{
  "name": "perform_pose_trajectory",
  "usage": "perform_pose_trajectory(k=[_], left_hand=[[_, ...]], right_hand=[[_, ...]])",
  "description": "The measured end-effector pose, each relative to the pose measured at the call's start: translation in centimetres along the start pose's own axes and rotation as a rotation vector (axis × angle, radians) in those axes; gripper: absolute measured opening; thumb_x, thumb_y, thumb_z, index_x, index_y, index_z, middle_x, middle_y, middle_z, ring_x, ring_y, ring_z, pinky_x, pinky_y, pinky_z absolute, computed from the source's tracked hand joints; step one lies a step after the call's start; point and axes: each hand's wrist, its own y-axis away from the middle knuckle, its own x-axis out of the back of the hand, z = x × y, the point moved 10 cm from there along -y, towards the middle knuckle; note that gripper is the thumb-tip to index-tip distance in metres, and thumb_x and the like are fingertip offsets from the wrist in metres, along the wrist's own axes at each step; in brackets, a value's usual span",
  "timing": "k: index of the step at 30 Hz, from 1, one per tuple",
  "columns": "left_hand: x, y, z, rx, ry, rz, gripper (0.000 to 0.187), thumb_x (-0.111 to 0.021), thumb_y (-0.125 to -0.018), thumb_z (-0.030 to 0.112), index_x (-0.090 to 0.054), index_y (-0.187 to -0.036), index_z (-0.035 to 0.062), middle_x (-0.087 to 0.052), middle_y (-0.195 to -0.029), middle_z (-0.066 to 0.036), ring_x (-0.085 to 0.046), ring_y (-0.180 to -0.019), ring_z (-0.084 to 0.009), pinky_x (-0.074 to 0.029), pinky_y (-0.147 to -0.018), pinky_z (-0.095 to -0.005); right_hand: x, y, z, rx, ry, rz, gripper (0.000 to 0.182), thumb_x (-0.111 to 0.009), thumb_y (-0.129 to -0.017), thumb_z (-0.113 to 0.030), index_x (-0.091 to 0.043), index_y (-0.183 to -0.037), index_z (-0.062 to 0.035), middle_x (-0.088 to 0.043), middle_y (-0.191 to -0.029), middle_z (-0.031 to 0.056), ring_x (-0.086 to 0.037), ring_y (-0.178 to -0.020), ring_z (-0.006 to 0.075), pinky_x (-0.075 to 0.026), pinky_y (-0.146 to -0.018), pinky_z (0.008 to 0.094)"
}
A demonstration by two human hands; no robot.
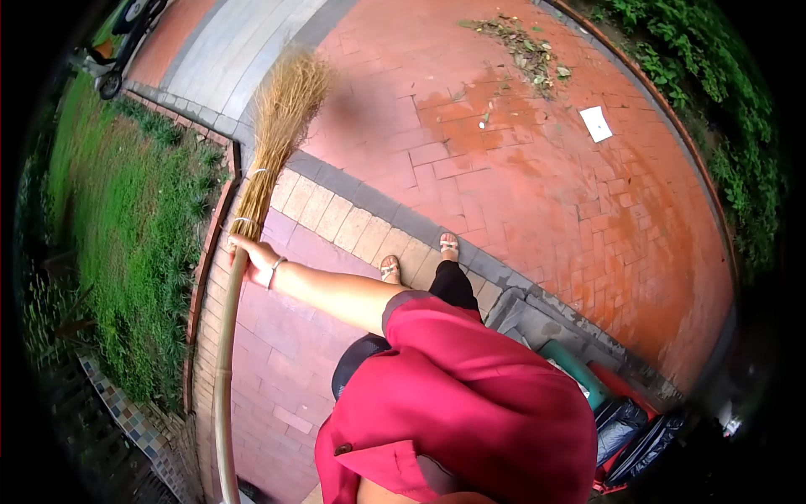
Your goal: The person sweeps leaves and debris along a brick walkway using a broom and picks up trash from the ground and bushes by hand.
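Open red brick paving (537, 193) lies ahead of the feet, broken only by a leaf pile (516, 42) and a white paper scrap (596, 123) farther out. A raised brick edging (206, 260) and grass (126, 227) close the left; bins with dark bags (625, 424) crowd the right, shrubs (714, 92) beyond

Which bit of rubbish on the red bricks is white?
The flat scrap of paper is white; the leaf pile above-left of it is brown and green.
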Motion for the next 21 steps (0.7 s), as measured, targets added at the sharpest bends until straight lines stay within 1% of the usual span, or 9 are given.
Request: perform_pose_trajectory(k=[4,8,9,10,12,13,15,17,21], left_hand=[[-3.6,1.3,-3.1,0.024,-0.11,0.044,0.035,-0.045,-0.085,0.006,-0.027,-0.056,0.0119,-0.023,-0.047,0.0,-0.029,-0.049,-0.0137,-0.036,-0.065,-0.0324],[-7.1,1.9,-9.8,0.224,-0.239,0.121,0.035,-0.046,-0.085,0.006,-0.027,-0.056,0.0117,-0.023,-0.047,0.0,-0.029,-0.049,-0.0138,-0.037,-0.065,-0.0322],[-6.8,-0.7,-13.4,0.386,-0.069,-0.194,0.034,-0.047,-0.086,0.01,-0.031,-0.057,0.0113,-0.024,-0.047,0.0,-0.029,-0.048,-0.0134,-0.038,-0.061,-0.0293],[-10.7,1.9,-14.4,0.369,-0.174,0.015,0.033,-0.045,-0.084,0.003,-0.03,-0.056,0.0121,-0.021,-0.045,0.002,-0.023,-0.041,-0.0091,-0.038,-0.052,-0.0257],[-17.8,6.1,-19.7,0.575,0.002,-0.297,0.024,-0.051,-0.082,0.007,-0.042,-0.06,0.0107,-0.034,-0.045,0.002,-0.03,-0.039,-0.006,-0.037,-0.044,-0.0193],[-19.9,9.7,-22.2,0.661,-0.051,-0.246,0.021,-0.054,-0.08,0.009,-0.045,-0.061,0.0113,-0.036,-0.046,0.003,-0.029,-0.039,-0.0053,-0.03,-0.039,-0.0168],[-25.4,18.4,-26.1,0.753,-0.073,-0.538,0.02,-0.057,-0.08,0.014,-0.046,-0.063,0.0142,-0.037,-0.048,0.006,-0.03,-0.041,-0.0033,-0.026,-0.04,-0.0156],[-27.0,27.8,-30.2,1.047,0.003,-0.554,0.015,-0.055,-0.082,0.01,-0.046,-0.07,0.0118,-0.036,-0.051,0.005,-0.032,-0.045,-0.0073,-0.034,-0.051,-0.0251],[-28.1,38.9,-31.6,1.398,0.197,-0.583,0.014,-0.051,-0.086,0.016,-0.047,-0.077,0.0077,-0.039,-0.061,-0.003,-0.039,-0.058,-0.0157,-0.035,-0.063,-0.0306]], right_hand=[[13.0,-3.7,-6.9,0.056,0.15,0.285,0.023,-0.069,-0.072,-0.023,-0.054,-0.081,-0.0083,-0.056,-0.067,0.0042,-0.057,-0.061,0.0162,-0.05,-0.055,0.0354],[27.9,8.8,-13.5,0.16,0.015,0.561,0.022,-0.066,-0.072,-0.018,-0.052,-0.088,-0.014,-0.058,-0.077,0.0022,-0.058,-0.075,0.0157,-0.047,-0.063,0.0393],[30.8,11.6,-14.1,0.148,-0.024,0.541,0.022,-0.067,-0.072,-0.017,-0.051,-0.087,-0.0136,-0.057,-0.078,0.003,-0.057,-0.077,0.0165,-0.046,-0.068,0.0395],[33.3,14.5,-15.1,0.218,-0.091,0.493,0.021,-0.067,-0.072,-0.016,-0.051,-0.086,-0.0127,-0.057,-0.08,0.0036,-0.056,-0.078,0.0171,-0.046,-0.07,0.0405],[37.6,21.8,-18.0,0.354,-0.212,0.538,0.021,-0.066,-0.073,-0.015,-0.05,-0.086,-0.0107,-0.057,-0.081,0.0049,-0.055,-0.079,0.0188,-0.046,-0.074,0.042],[40.1,26.3,-19.4,0.421,-0.271,0.633,0.021,-0.066,-0.073,-0.015,-0.05,-0.086,-0.0097,-0.056,-0.081,0.0057,-0.055,-0.081,0.0199,-0.046,-0.076,0.0426],[47.2,35.9,-21.7,0.533,-0.342,0.907,0.019,-0.065,-0.074,-0.016,-0.053,-0.086,-0.0076,-0.056,-0.079,0.0075,-0.053,-0.08,0.023,-0.045,-0.08,0.0421],[54.9,45.6,-24.5,0.51,-0.212,0.965,0.015,-0.066,-0.071,-0.018,-0.054,-0.068,-0.0102,-0.055,-0.068,0.0008,-0.054,-0.07,0.0171,-0.047,-0.071,0.0348],[56.8,61.8,-27.8,0.802,-0.374,1.213,0.011,-0.06,-0.073,-0.011,-0.051,-0.067,-0.0084,-0.053,-0.064,0.0031,-0.051,-0.062,0.0176,-0.048,-0.065,0.0345]])
